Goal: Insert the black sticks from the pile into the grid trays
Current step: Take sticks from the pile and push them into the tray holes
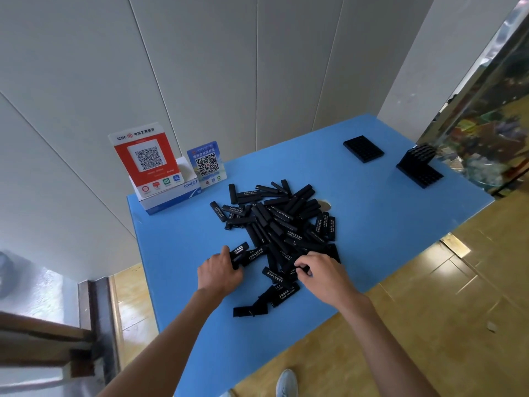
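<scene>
Black sticks (274,224) lay heaped at frame centre on the blue table (372,224). Left hand (219,272) gripped one stick at the pile's lower-left edge, fingers curled round it. Right hand (322,272) pinched another stick at the lower-right edge. Flat grid tray (363,149) sat upper right, well apart from the pile; a second tray (419,167), with another propped tilted against it, sat farther right. QR-code signs (148,161) stood upper left.

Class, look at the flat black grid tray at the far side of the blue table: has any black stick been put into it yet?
No: the flat black grid tray shows only empty cells, with the black sticks piled nearer the person.
</scene>
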